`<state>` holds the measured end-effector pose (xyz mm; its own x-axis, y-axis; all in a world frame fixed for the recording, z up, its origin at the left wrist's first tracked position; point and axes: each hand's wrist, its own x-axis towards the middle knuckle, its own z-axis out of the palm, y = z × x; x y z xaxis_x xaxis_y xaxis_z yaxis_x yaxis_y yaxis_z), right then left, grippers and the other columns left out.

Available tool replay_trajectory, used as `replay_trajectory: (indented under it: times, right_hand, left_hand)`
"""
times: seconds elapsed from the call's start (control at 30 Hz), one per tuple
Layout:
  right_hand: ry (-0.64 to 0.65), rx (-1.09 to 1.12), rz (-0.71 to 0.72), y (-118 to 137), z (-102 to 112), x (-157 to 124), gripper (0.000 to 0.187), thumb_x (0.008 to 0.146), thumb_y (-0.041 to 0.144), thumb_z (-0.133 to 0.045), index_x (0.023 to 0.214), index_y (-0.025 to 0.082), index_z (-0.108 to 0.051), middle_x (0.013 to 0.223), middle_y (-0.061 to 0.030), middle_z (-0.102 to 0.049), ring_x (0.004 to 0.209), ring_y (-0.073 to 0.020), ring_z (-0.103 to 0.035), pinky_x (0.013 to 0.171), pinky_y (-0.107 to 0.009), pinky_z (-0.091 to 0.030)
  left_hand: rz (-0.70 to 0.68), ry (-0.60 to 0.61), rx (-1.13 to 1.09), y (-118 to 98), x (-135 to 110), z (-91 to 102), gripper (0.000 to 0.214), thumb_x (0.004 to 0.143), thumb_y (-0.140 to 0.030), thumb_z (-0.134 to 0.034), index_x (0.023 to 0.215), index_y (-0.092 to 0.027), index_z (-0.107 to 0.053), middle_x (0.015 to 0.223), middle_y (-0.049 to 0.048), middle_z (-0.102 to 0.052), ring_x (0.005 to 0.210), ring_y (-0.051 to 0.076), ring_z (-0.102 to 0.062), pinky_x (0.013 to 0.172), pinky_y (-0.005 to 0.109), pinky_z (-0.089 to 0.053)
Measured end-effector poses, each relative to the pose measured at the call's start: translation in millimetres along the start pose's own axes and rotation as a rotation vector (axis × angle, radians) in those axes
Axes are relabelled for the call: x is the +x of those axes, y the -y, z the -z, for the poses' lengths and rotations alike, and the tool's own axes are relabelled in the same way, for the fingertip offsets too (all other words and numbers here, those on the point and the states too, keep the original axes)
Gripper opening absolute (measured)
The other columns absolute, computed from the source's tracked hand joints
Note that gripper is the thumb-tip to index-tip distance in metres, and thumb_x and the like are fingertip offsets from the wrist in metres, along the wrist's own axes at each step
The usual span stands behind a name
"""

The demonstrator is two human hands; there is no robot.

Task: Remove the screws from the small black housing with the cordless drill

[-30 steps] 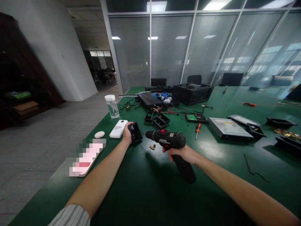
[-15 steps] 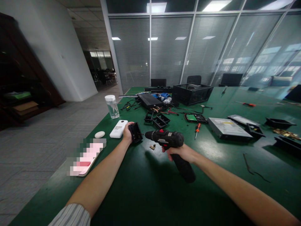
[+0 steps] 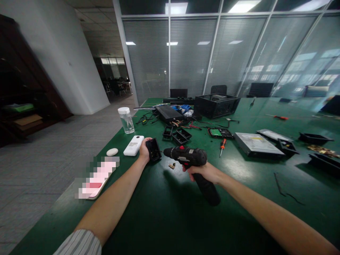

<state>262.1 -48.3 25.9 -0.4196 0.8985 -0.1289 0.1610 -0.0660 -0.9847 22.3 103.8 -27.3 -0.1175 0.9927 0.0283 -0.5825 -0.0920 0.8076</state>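
Hardly anything differs in the head view from a second ago: the drill (image 3: pixel 190 156) has its rear slightly further left, its nose aimed at the black box (image 3: pixel 153 149) as before. Both arms reach forward over the green table (image 3: pixel 143 216). The left hand (image 3: pixel 144 151) is curled around the box's left side, holding it tilted; the right hand (image 3: pixel 203 172) is wrapped around the drill's handle. Whether the bit touches the box cannot be told. Small metal bits (image 3: pixel 172 166) lie between them.
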Motion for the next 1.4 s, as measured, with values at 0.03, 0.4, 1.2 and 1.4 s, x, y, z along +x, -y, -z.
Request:
replay_trajectory:
  times: [0.03,0.4,1.2,1.4]
  right_hand:
    - [-0.004,0.008,-0.005,0.9,-0.3,0.4,0.018,0.069,0.024,-0.061,0.085,0.015,-0.063,0.07,-0.0004,-0.065,0.053,-0.0126,-0.056,0.058,-0.028,-0.043]
    - [0.124,0.106,0.016,7.9,6.2,24.8,0.015,0.066,0.02,-0.063,0.08,0.015,-0.062,0.065,0.0017,-0.061,0.048,-0.0104,-0.053,0.048,-0.024,-0.04]
    - [0.093,-0.054,0.001,2.6,-1.7,20.6,0.009,0.069,0.023,-0.064,0.074,0.016,-0.059,0.056,0.0023,-0.057,0.051,-0.0118,-0.052,0.052,-0.025,-0.04]
    - [0.101,-0.076,0.029,2.0,-2.2,18.9,0.009,0.07,0.023,-0.063,0.073,0.016,-0.058,0.057,0.0021,-0.058,0.052,-0.0121,-0.052,0.054,-0.026,-0.04]
  left_hand:
    - [-0.002,-0.016,0.003,0.4,-0.6,-1.4,0.018,0.07,-0.033,-0.049,0.075,-0.018,-0.058,0.06,-0.001,-0.054,0.05,0.013,-0.051,0.05,0.025,-0.043]
    - [0.156,-0.089,-0.139,-5.6,9.9,10.1,0.024,0.07,-0.038,-0.048,0.075,-0.017,-0.06,0.058,-0.0003,-0.055,0.048,0.015,-0.053,0.049,0.026,-0.043]
    - [0.128,-0.084,-0.142,-4.4,12.0,10.6,0.024,0.072,-0.039,-0.049,0.074,-0.017,-0.06,0.056,0.0,-0.055,0.048,0.016,-0.054,0.051,0.027,-0.044]
    - [0.121,-0.062,-0.149,-4.3,11.1,10.9,0.023,0.073,-0.037,-0.048,0.073,-0.017,-0.059,0.055,-0.0003,-0.054,0.046,0.015,-0.052,0.051,0.028,-0.044]
